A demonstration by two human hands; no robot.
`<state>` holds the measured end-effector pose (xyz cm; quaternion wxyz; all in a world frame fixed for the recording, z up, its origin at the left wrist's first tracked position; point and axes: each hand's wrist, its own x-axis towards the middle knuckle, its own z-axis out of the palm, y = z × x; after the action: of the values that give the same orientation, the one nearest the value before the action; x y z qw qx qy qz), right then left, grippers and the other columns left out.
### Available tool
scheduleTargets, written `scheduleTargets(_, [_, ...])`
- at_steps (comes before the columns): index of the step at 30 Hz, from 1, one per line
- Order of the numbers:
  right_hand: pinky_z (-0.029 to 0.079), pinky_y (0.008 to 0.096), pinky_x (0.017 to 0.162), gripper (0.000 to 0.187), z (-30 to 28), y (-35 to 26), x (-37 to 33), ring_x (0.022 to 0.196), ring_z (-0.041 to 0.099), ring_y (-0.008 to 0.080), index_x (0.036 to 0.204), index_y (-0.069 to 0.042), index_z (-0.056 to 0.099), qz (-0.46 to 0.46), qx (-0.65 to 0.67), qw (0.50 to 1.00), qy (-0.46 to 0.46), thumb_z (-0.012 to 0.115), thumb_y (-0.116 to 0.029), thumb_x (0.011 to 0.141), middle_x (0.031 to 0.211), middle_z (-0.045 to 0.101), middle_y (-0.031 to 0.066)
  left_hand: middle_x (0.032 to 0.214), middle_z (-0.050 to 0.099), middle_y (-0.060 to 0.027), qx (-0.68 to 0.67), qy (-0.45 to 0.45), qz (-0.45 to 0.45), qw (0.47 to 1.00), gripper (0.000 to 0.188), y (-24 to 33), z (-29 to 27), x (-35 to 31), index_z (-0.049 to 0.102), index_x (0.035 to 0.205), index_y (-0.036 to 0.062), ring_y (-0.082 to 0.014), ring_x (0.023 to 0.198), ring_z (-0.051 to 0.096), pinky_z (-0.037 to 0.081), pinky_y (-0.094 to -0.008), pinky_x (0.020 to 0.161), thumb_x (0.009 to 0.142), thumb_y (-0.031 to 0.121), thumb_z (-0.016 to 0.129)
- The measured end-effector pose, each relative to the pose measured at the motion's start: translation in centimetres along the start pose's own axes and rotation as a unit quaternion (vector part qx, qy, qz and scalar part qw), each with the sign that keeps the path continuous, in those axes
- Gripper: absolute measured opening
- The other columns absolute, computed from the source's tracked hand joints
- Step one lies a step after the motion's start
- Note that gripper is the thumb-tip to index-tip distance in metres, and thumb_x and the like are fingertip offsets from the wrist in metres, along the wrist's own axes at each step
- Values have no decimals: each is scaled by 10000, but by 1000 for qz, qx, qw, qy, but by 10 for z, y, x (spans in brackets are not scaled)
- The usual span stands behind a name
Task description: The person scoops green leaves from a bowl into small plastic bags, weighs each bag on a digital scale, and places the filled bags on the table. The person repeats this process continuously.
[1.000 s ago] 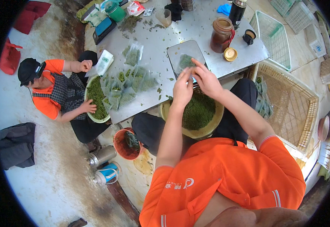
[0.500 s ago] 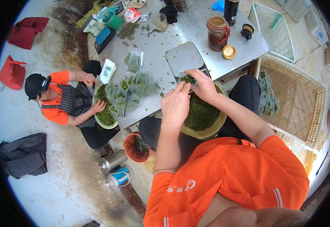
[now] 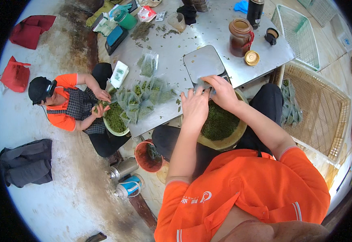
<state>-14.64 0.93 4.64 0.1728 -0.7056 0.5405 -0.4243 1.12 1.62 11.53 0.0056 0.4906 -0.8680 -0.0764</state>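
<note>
A small clear plastic bag [image 3: 203, 84] is held between my two hands at the table's near edge. My right hand [image 3: 224, 92] pinches it from the right, fingers bent over its top. From the left, my left hand [image 3: 194, 108] has its thumb and forefinger at the bag, with its other fingers more outstretched. My fingers largely hide the bag's contents. Below my hands, a pale round bowl [image 3: 227, 146] between my legs holds small dark green plant bits [image 3: 218, 125]. Just beyond the bag is a flat scale with a square metal plate [image 3: 203, 61].
Filled clear bags [image 3: 149, 93] lie piled on the metal table [image 3: 166, 52]. At left, a co-worker [image 3: 69, 101] handles greens over another bowl [image 3: 117, 132]. A brown jar [image 3: 240, 38] stands beyond my right hand. Several bags sit in a tan crate [image 3: 319, 109] at right.
The bag has turned in my hands and its green contents show less. My left fingers have spread apart. The co-worker's hand has lifted greens out of the bowl. The view has shifted slightly.
</note>
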Motion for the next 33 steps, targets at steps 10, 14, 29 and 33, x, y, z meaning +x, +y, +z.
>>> scheduleTargets(10, [487,402,841,240,0,5,4,972,622,280,908,-77,686,-94,-59,991,71,783,-46,690,995,655,41,1243,731,-115,-270,-37,81,959,353,-42,-70,2,724,1255,70,-321,1224,652,472,-489,1095,910,145,736])
scheduleTargets(14, [490,399,860,188,-2,0,6,976,623,254,935,-82,718,-111,-94,988,49,741,-56,750,1017,656,23,1067,776,-201,-195,187,-143,952,304,-134,-57,70,744,1212,11,-330,986,760,575,-406,912,943,137,680])
scheduleTargets(29, [497,378,847,162,-21,9,12,939,650,226,838,-107,731,-90,-76,991,68,778,-24,707,949,695,3,945,745,-62,-456,214,-217,836,299,-164,-23,155,724,1031,7,-143,861,689,541,-333,770,945,285,791])
scheduleTargets(33, [527,374,713,209,-72,0,11,782,687,247,756,-91,697,-106,-29,986,122,817,35,640,861,739,35,1021,732,-97,-311,110,-10,944,253,-100,-41,131,650,913,25,-227,894,691,542,-360,824,869,191,837])
